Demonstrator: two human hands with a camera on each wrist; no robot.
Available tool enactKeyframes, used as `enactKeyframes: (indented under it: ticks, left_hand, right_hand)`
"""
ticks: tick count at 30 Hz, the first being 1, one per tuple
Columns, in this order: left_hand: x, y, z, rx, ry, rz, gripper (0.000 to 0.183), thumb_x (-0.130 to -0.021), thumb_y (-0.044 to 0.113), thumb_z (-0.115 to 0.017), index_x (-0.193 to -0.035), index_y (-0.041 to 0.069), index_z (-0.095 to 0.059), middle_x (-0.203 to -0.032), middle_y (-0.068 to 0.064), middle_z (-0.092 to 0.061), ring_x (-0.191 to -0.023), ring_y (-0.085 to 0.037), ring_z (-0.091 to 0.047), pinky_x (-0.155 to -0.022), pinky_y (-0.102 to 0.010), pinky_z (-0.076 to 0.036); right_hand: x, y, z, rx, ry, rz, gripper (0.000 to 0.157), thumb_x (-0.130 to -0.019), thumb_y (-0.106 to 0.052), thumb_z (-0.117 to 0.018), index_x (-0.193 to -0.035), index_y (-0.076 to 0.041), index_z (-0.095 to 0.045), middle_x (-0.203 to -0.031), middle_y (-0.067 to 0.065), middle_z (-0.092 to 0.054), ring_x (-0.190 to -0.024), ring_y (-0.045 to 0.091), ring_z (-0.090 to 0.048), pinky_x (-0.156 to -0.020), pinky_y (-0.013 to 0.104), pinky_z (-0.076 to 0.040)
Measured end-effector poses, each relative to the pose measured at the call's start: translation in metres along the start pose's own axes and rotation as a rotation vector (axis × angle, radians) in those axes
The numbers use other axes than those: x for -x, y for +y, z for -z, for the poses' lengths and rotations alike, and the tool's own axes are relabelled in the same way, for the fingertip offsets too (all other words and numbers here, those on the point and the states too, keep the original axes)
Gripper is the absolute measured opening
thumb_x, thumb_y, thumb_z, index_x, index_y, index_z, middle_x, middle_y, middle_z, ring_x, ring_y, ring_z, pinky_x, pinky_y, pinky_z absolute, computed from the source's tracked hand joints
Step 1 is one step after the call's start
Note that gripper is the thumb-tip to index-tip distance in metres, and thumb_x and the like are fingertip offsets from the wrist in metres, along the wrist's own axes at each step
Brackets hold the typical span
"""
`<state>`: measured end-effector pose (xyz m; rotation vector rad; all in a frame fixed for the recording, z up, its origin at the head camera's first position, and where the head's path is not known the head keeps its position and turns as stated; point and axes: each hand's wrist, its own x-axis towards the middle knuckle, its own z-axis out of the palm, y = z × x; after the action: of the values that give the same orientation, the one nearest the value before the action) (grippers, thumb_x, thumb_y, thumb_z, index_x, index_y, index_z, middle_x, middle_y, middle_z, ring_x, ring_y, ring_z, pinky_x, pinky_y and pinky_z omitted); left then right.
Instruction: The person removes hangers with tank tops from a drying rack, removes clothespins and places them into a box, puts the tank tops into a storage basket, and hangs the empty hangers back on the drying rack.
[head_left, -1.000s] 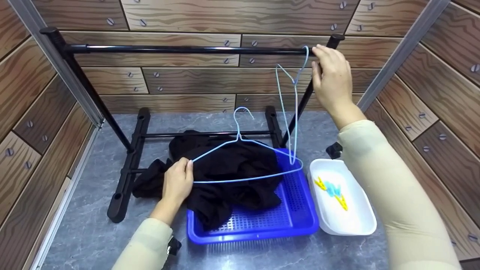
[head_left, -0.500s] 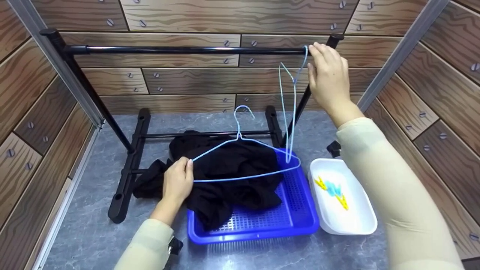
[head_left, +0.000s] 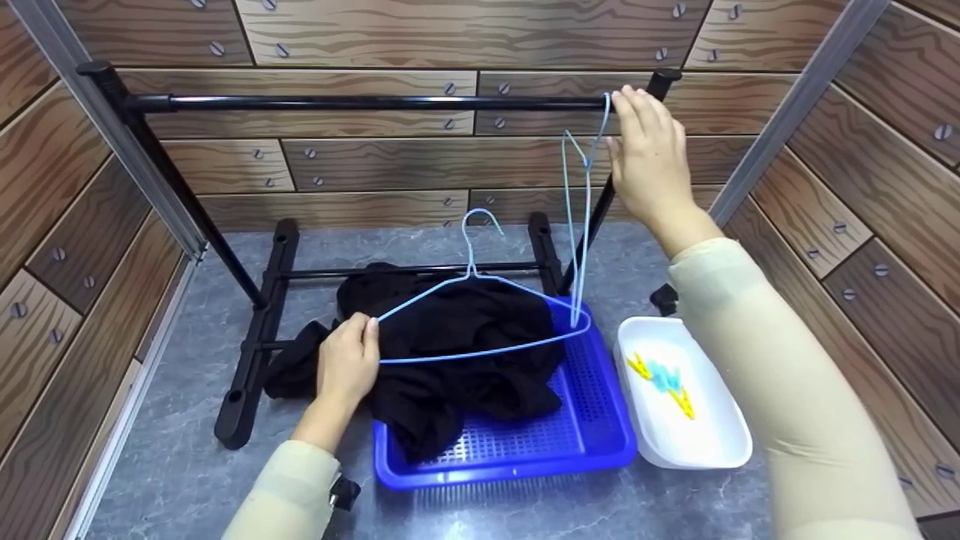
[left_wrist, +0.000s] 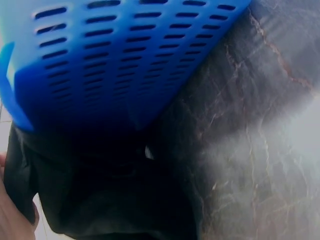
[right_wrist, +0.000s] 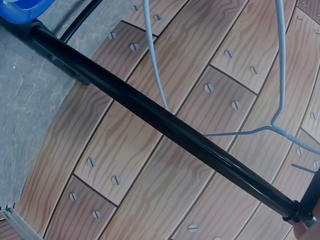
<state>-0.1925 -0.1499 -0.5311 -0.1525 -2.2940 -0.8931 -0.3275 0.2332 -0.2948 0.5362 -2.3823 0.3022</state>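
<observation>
My left hand (head_left: 349, 360) grips the left end of a light blue wire clothes hanger (head_left: 480, 352), which lies over a heap of black cloth (head_left: 465, 322). A second blue wire hanger (head_left: 587, 217) hangs by its hook from the black rail (head_left: 375, 103) of a rack, near the rail's right end. My right hand (head_left: 651, 161) is just right of that hook, fingers extended over the rail end and thumb lower. The left wrist view shows the black cloth (left_wrist: 115, 190) hanging over the basket's side. In the right wrist view the hung hanger (right_wrist: 281, 75) shows behind the rail.
The cloth lies partly in a blue perforated basket (head_left: 517, 474) and spills left toward the rack's foot (head_left: 244, 397). To the right, a white tub (head_left: 712, 442) holds yellow and light blue clothes pegs (head_left: 664, 376). Wood-patterned walls (head_left: 375, 165) enclose the back and sides.
The hung hanger has swung a little, turning more edge-on. My right hand has shifted slightly left along the rail end. My left hand still holds its hanger, whose free end has moved slightly left.
</observation>
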Motion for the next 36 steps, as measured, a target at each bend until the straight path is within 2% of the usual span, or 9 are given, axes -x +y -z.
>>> enactKeyframes:
  ticks: [7,20,27,36]
  left_hand:
    - [-0.009,-0.003,0.012,-0.02,0.034,-0.022,0.021,-0.099,0.015,-0.057,-0.081,0.004,-0.059,-0.069,-0.012,-0.057,-0.065,-0.036,-0.059,-0.061,-0.051,-0.045]
    - [-0.037,0.0,0.044,-0.056,0.12,-0.038,0.021,-0.098,0.015,-0.057,-0.082,0.002,-0.061,-0.07,-0.013,-0.059,-0.063,-0.04,-0.058,-0.059,-0.053,-0.043]
    - [-0.049,0.006,0.054,-0.068,0.172,-0.066,0.023,-0.099,0.016,-0.056,-0.082,0.002,-0.062,-0.069,-0.012,-0.058,-0.063,-0.036,-0.057,-0.059,-0.05,-0.043]
    - [-0.072,0.019,0.061,-0.041,0.244,-0.09,0.024,-0.099,0.016,-0.055,-0.083,0.0,-0.063,-0.068,-0.014,-0.059,-0.062,-0.036,-0.056,-0.06,-0.05,-0.042]
  right_hand:
    - [0.001,0.0,0.001,-0.008,0.0,-0.016,0.051,-0.103,-0.014,-0.05,-0.151,-0.003,-0.037,-0.155,0.017,-0.038,-0.145,0.033,-0.03,-0.116,0.051,-0.023]
    - [0.002,-0.002,-0.003,-0.033,0.018,-0.031,0.05,-0.103,-0.014,-0.049,-0.15,-0.002,-0.038,-0.155,0.017,-0.038,-0.145,0.033,-0.029,-0.116,0.051,-0.022]
    - [0.001,-0.003,-0.003,-0.034,0.021,-0.03,0.051,-0.102,-0.013,-0.05,-0.15,-0.002,-0.038,-0.155,0.017,-0.037,-0.145,0.033,-0.029,-0.117,0.05,-0.021]
    - [0.002,-0.002,-0.004,-0.033,0.014,-0.033,0.05,-0.104,-0.015,-0.048,-0.151,-0.003,-0.037,-0.156,0.017,-0.036,-0.146,0.033,-0.028,-0.117,0.05,-0.02]
